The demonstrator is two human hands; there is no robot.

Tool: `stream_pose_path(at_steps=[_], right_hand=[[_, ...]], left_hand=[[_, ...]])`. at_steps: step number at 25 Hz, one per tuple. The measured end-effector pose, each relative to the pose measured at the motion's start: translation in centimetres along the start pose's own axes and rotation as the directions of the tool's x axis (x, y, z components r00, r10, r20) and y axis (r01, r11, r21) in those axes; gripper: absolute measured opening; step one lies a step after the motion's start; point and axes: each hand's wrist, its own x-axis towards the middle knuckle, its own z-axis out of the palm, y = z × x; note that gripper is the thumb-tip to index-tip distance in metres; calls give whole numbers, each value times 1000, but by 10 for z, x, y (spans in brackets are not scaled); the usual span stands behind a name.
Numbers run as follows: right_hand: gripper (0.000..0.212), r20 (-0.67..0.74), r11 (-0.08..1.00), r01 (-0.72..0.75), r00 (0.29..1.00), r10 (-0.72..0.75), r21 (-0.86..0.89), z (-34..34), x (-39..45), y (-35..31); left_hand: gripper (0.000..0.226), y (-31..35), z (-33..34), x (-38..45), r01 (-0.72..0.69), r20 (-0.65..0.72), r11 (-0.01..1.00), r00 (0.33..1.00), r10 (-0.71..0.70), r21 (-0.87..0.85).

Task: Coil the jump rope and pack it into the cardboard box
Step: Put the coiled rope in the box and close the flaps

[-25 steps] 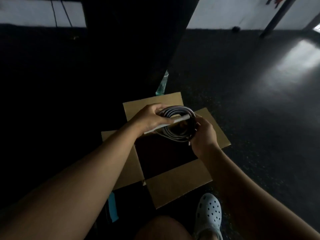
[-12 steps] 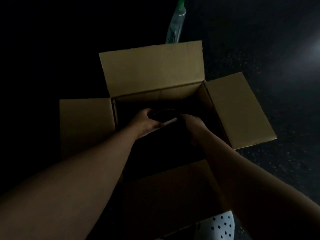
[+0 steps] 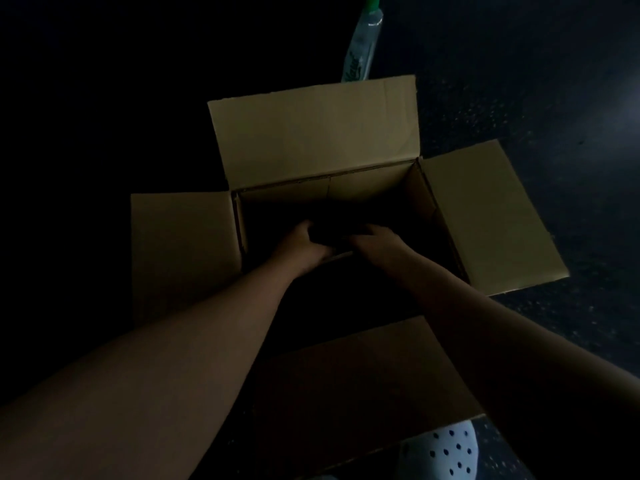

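The open cardboard box (image 3: 315, 133) stands on the dark floor with all its flaps spread out. Both my hands reach down inside it. My left hand (image 3: 304, 245) and my right hand (image 3: 375, 245) curl round the coiled jump rope (image 3: 334, 233), which is a dark shape between them, hard to make out in the shadow. A pale strip of one handle (image 3: 341, 255) shows under my left thumb. The box floor is too dark to see.
A clear plastic bottle with a green cap (image 3: 363, 43) lies on the floor just behind the box's far flap. My white perforated clog (image 3: 445, 452) shows at the bottom, beside the near flap. Dark speckled floor surrounds the box.
The camera dropped closer over the box. Both hands brought the coiled rope down from above the box into its dark interior, and now sit slightly deeper than half a second ago.
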Motion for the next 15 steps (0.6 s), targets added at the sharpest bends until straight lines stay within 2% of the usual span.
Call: stream_pose_path(at_steps=[2, 4, 6, 8, 12, 15], right_hand=[[51, -21, 997, 62, 998, -63, -56, -8, -21, -14], [56, -45, 969, 123, 990, -136, -214, -20, -46, -29], [60, -66, 909, 170, 975, -211, -381, -34, -75, -38], [61, -63, 801, 192, 960, -274, -567, -50, -105, -40], [59, -115, 630, 131, 935, -335, -765, -91, -144, -28], [53, -187, 608, 65, 921, -342, -791, -119, -144, -15]], left_hand=[[66, 11, -9, -20, -49, -60, 994, 997, 55, 96], [71, 20, -21, -45, -56, -152, 958, 983, 102, 280], [75, 26, -32, -72, -45, -218, 905, 964, 150, 424], [76, 26, -44, -102, -26, -279, 851, 939, 201, 525], [84, 15, -65, -135, 62, -365, 850, 917, 157, 522], [87, 12, -77, -148, 171, -465, 841, 879, 106, 514]])
